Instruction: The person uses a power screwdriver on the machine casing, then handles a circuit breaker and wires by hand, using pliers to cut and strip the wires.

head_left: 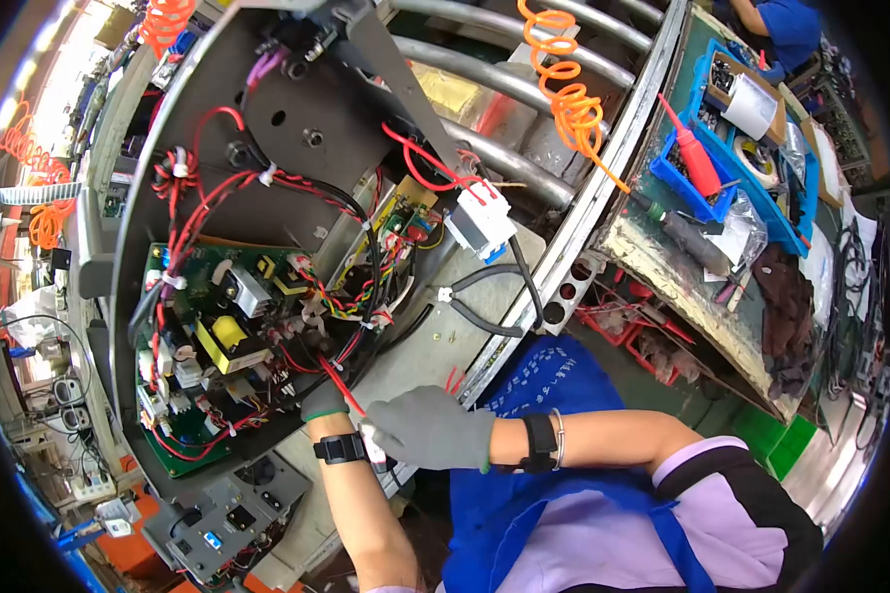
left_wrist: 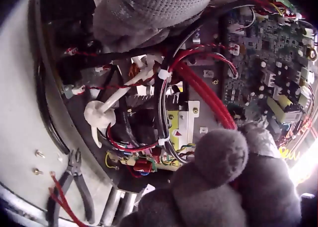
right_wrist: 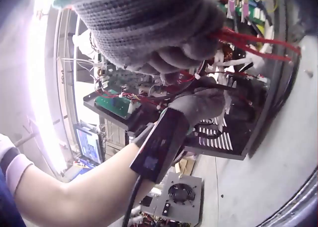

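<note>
The gloved right hand (head_left: 430, 425) grips a bundle of red wires (head_left: 340, 383) at the chassis edge. In the left wrist view its fingertips pinch the taut red wires (left_wrist: 206, 95), and loose red ends hang past the hand in the right wrist view. Deeper among the wiring, the gloved left hand (right_wrist: 198, 107) has its fingers curled at a black cable (left_wrist: 191, 30); in the head view it is mostly hidden behind its wrist. Beside the cable, a white zip tie (left_wrist: 164, 74) binds thinner wires.
Black-handled pliers (head_left: 485, 301) lie on the metal surface right of the chassis (head_left: 297, 148). A white switch-like part (head_left: 480, 222) sits near its edge. Orange coiled hoses (head_left: 569, 99) hang above. Blue trays (head_left: 697, 178) and a red bottle (head_left: 697, 158) stand on the right bench.
</note>
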The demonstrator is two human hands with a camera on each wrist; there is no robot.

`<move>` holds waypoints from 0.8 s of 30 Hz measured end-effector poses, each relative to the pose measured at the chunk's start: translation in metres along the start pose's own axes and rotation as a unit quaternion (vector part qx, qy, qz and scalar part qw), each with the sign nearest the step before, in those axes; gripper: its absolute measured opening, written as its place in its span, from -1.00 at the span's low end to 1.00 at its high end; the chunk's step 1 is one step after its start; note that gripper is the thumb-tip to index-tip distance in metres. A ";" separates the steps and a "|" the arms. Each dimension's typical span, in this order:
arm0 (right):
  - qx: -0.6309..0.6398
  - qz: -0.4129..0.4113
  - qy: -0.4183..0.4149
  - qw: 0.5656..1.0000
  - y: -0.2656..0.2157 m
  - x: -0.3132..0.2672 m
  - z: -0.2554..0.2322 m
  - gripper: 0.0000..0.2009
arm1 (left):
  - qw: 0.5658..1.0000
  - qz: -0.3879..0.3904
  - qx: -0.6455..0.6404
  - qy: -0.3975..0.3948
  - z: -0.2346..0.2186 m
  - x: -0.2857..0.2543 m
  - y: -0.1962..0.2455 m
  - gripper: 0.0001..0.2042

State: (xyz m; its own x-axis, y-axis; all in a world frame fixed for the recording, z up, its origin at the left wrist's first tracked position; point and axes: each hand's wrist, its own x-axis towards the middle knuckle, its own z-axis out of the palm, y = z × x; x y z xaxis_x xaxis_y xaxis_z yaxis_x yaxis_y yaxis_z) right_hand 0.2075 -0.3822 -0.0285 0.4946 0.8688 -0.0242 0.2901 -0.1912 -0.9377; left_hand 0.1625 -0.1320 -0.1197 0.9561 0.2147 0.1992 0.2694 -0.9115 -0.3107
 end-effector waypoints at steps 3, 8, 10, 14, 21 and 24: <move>-0.026 0.021 -0.035 0.999 -0.005 0.000 -0.002 -0.73 | 1.000 0.018 0.024 0.009 -0.016 -0.003 0.005 -0.44; -0.020 0.016 -0.045 0.999 -0.014 0.007 -0.008 -0.74 | 0.996 0.026 0.017 -0.081 0.045 -0.024 -0.024 -0.18; 0.003 0.000 -0.008 1.000 -0.009 0.001 -0.005 -0.74 | 0.972 -0.097 -0.170 -0.131 0.019 -0.016 -0.024 -0.35; -0.021 -0.002 -0.056 0.998 -0.014 0.006 -0.009 -0.74 | 0.901 -0.215 -0.375 -0.043 0.091 -0.013 -0.052 -0.55; -0.048 0.006 -0.058 0.997 -0.019 0.016 -0.002 -0.74 | 0.722 -0.275 -0.621 -0.131 0.058 -0.026 -0.057 -0.56; -0.046 0.028 -0.045 0.998 -0.020 0.020 0.006 -0.75 | 0.541 -0.279 -0.777 -0.161 0.022 -0.038 -0.052 -0.56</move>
State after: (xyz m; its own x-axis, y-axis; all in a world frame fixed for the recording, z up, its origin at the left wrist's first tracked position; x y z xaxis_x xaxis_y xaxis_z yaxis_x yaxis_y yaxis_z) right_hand 0.2067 -0.3579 -0.0126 0.4370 0.8927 -0.1101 0.3403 -0.2774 -0.8985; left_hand 0.1144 -0.0848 -0.1309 0.8131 0.4304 -0.3919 0.3450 0.1858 0.9200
